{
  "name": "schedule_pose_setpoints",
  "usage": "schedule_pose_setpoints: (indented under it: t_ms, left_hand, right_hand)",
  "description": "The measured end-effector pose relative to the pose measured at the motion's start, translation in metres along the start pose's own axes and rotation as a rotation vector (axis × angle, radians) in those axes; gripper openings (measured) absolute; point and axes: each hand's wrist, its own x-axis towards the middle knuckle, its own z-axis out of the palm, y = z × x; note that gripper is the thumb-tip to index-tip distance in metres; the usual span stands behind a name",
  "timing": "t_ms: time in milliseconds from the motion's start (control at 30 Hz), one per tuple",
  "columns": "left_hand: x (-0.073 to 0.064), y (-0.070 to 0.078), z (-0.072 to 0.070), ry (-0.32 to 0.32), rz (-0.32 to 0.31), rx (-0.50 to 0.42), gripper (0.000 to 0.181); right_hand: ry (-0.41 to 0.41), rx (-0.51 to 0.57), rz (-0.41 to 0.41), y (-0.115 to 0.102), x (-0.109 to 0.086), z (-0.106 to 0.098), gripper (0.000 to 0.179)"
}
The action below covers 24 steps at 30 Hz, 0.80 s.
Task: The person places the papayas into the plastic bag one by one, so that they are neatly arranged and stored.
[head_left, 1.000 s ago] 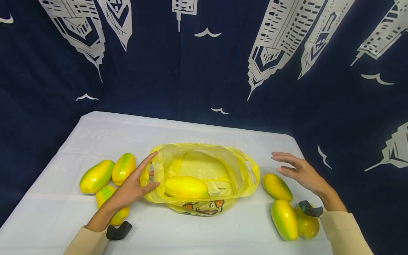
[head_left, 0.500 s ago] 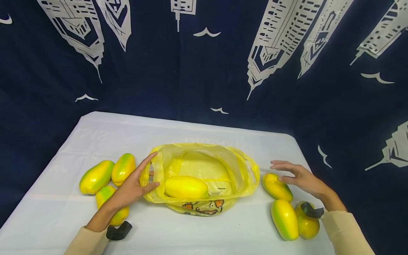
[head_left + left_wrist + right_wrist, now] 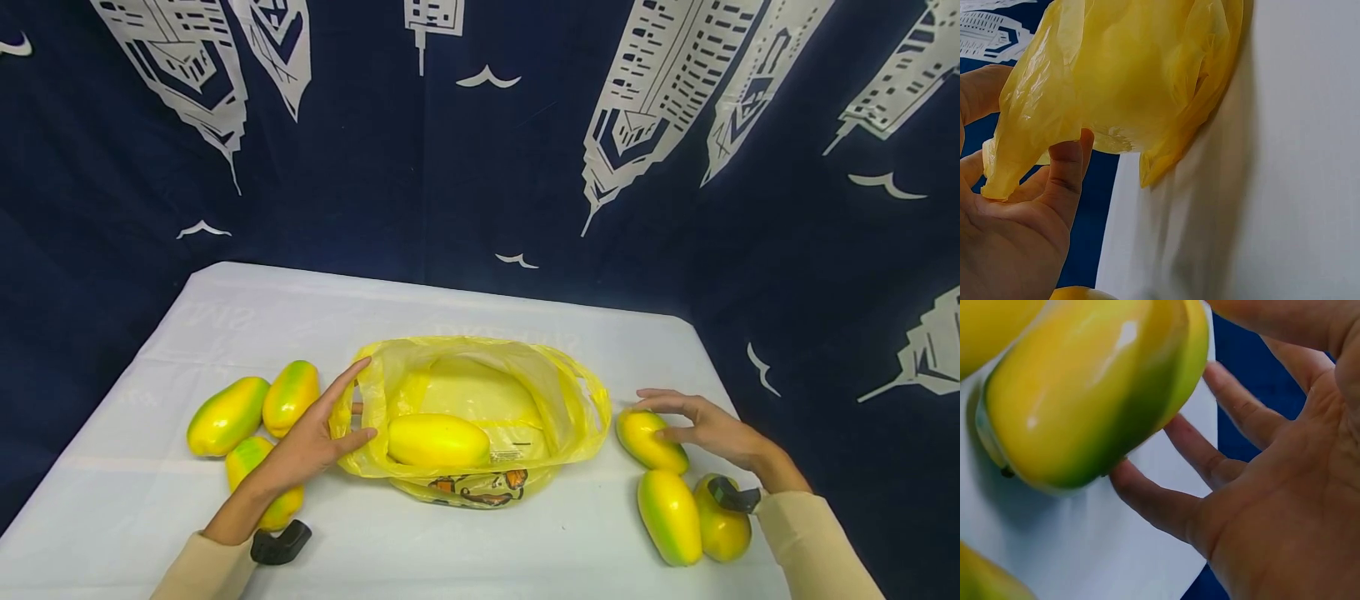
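A yellow plastic bag (image 3: 480, 354) stands with its mouth spread wide, a mango (image 3: 438, 441) lying inside. My left hand (image 3: 311, 437) holds the bag's left handle side, the thin plastic passing between thumb and fingers in the left wrist view. At the right, my right hand (image 3: 708, 427) spans a yellow-green mango (image 3: 647, 442) on the table, thumb on one side and fingers on the other. In the right wrist view the fingertips (image 3: 1125, 475) meet the edge of this mango (image 3: 1091, 394).
Two more mangoes, one yellow-green (image 3: 670, 517) and one darker (image 3: 723, 525), lie near the right wrist. Three mangoes rest at the left, including one (image 3: 228, 415) and another (image 3: 291, 398); the third (image 3: 251, 458) is partly behind the left forearm. A white cloth covers the table (image 3: 480, 558).
My right hand has come down from above onto the nearest right-hand mango, its fingers now touching it. The left hand and the bag have stayed in place.
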Motion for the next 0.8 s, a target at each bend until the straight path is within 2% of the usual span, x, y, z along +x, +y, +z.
schedule_pose_setpoints:
  t_ms: [333, 533, 800]
  left_hand:
    - [0.0003, 0.0001, -0.0011, -0.005, 0.005, -0.009, 0.093]
    - [0.0015, 0.002, -0.0009, -0.007, -0.012, -0.006, 0.093]
    - [0.0012, 0.0014, -0.0004, -0.005, -0.022, -0.007, 0.093]
  right_hand:
    - [-0.085, 0.051, 0.072, 0.0044, 0.0021, 0.0, 0.064]
    - [-0.112, 0.076, 0.057, 0.006, 0.0014, 0.001, 0.063]
    - [-0.108, 0.087, 0.052, 0.0079, 0.0002, 0.004, 0.064]
